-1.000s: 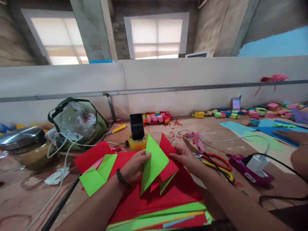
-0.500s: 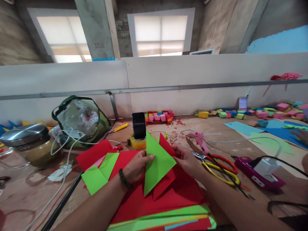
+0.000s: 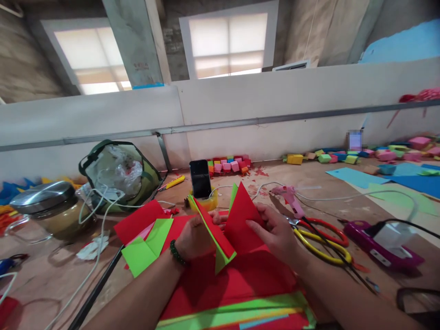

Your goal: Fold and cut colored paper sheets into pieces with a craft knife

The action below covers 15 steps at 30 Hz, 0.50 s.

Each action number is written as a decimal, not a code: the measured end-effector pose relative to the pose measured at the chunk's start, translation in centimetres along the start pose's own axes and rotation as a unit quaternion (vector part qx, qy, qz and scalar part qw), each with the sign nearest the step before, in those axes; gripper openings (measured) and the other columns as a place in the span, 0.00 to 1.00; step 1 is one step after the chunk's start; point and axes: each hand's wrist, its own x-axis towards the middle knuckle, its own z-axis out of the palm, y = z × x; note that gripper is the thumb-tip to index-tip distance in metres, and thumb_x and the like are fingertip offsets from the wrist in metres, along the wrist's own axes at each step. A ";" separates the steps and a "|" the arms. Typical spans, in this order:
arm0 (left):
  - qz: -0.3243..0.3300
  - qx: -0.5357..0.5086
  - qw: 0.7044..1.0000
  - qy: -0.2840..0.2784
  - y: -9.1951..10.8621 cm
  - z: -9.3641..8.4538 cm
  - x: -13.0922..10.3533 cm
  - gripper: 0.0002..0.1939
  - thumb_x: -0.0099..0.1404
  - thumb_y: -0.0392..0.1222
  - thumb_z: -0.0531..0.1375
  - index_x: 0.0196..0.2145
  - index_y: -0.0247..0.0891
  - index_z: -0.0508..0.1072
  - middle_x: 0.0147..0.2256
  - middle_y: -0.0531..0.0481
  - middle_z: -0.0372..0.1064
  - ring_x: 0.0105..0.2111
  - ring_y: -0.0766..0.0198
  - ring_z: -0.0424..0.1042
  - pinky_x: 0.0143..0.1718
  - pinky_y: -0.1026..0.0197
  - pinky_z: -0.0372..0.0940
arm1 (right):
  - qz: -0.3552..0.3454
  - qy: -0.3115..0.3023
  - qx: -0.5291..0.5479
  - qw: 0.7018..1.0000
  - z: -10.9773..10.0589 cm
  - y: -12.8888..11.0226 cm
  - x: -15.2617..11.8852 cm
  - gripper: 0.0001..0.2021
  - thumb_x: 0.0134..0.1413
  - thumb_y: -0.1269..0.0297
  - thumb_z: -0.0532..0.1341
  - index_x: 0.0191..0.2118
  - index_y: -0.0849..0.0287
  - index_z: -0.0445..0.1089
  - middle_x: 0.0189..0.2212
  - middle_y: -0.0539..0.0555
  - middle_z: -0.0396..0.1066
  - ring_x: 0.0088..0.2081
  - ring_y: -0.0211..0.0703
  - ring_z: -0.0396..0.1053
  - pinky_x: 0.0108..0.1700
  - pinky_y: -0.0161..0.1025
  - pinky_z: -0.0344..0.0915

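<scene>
My left hand (image 3: 196,236), with a dark beaded bracelet at the wrist, grips a folded red and green paper (image 3: 216,233) tilted edge-on. Between the thumb and fingers of my right hand (image 3: 277,229) is a folded red paper (image 3: 242,220) with a green part showing behind it. The two folded pieces are side by side, close together at the middle. Below them lies a stack of red sheets (image 3: 240,286), with green and other coloured edges showing at the front.
Left of the stack are loose green pieces (image 3: 139,254), a lidded glass jar (image 3: 65,215) and a green bag (image 3: 146,181). A phone (image 3: 200,178) stands behind. Scissors (image 3: 323,247), a pink glue gun (image 3: 290,199) and a purple power strip (image 3: 381,247) lie right.
The green triangular face in my left hand has turned edge-on, showing red. The red paper in my right hand has come up into fuller view. The camera view has tilted slightly.
</scene>
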 end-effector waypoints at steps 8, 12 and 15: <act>-0.014 0.065 0.979 0.193 0.2 -2.7 0.7 0.02 0.57 0.34 0.59 0.30 0.35 0.70 0.30 0.47 0.76 0.30 0.62 0.76 0.37 0.63 0.68 | 0.060 0.091 0.135 0.985 -2.5 -0.4 2.2 0.19 0.42 0.58 0.72 0.41 0.54 0.70 0.35 0.52 0.78 0.37 0.47 0.75 0.41 0.43 0.72; 0.009 0.107 0.974 0.202 -0.2 -3.2 1.2 0.10 0.52 0.28 0.58 0.33 0.33 0.74 0.29 0.47 0.77 0.29 0.60 0.76 0.35 0.62 0.69 | 0.125 0.073 0.217 0.965 -5.3 -1.5 2.9 0.19 0.40 0.57 0.72 0.41 0.52 0.72 0.37 0.52 0.78 0.36 0.48 0.76 0.38 0.42 0.71; 0.001 0.135 0.974 0.183 -1.1 -2.1 1.3 0.12 0.51 0.28 0.61 0.35 0.32 0.76 0.30 0.45 0.78 0.28 0.59 0.76 0.32 0.62 0.68 | 0.171 -0.055 0.216 0.960 -4.6 -1.7 2.5 0.17 0.39 0.58 0.72 0.38 0.53 0.74 0.34 0.54 0.78 0.34 0.48 0.76 0.36 0.42 0.71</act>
